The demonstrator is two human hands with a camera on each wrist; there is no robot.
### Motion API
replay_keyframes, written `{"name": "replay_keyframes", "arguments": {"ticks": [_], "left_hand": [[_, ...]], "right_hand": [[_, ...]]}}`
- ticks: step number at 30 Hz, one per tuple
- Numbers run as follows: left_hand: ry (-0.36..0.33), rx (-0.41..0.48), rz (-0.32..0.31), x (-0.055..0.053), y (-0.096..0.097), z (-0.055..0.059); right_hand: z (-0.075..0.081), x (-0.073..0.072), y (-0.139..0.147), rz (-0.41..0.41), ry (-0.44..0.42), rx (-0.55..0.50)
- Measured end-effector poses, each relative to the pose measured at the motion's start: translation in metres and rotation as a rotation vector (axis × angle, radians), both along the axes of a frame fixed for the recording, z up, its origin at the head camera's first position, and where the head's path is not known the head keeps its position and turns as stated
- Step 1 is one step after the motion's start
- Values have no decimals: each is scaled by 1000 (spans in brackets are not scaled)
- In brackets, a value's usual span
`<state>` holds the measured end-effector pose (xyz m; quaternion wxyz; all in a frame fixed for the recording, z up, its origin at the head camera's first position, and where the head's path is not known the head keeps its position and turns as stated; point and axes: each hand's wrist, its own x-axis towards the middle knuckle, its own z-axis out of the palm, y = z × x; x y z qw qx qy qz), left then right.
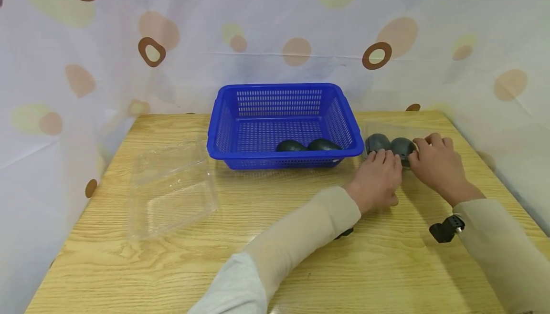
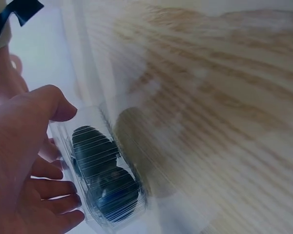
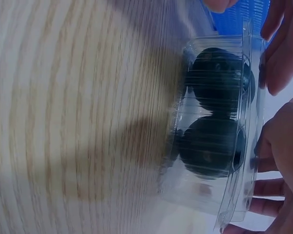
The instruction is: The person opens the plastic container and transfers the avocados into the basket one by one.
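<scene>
Two dark green avocados [image 3: 212,146] sit inside a clear plastic clamshell box [image 3: 239,195] at the right of the table, its lid over them. My left hand [image 1: 378,178] rests its fingertips on the box's near side, with its thumb apart from the box in the left wrist view. At the right end, my right hand [image 1: 440,163] holds the box's edge between thumb and fingers. In the right wrist view, the fingertips of both hands lie along the lid's rim. A blue plastic basket [image 1: 284,158] stands left of the box with two more avocados [image 1: 324,145] in it.
Another clear plastic clamshell box [image 1: 172,190] lies open on the left of the wooden table [image 1: 172,276]. A patterned curtain [image 1: 258,23] hangs behind the table and along both sides. The basket's right edge is close beside the box in my hands.
</scene>
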<state>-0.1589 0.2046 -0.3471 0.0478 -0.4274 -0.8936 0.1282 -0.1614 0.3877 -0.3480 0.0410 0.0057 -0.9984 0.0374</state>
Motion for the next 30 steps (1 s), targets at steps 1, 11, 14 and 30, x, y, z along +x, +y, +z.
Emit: {"name": "replay_keyframes", "arguments": {"ticks": [1, 11, 14, 30], "left_hand": [[2, 2, -7, 1, -1, 0], [13, 29, -83, 14, -11, -3], [18, 32, -99, 18, -13, -4], [93, 44, -190, 31, -35, -3]], "right_hand": [[0, 2, -1, 17, 11, 24], [2, 28, -3, 183, 94, 209], [0, 35, -1, 332, 209, 392], [-2, 46, -12, 561, 483, 573]]}}
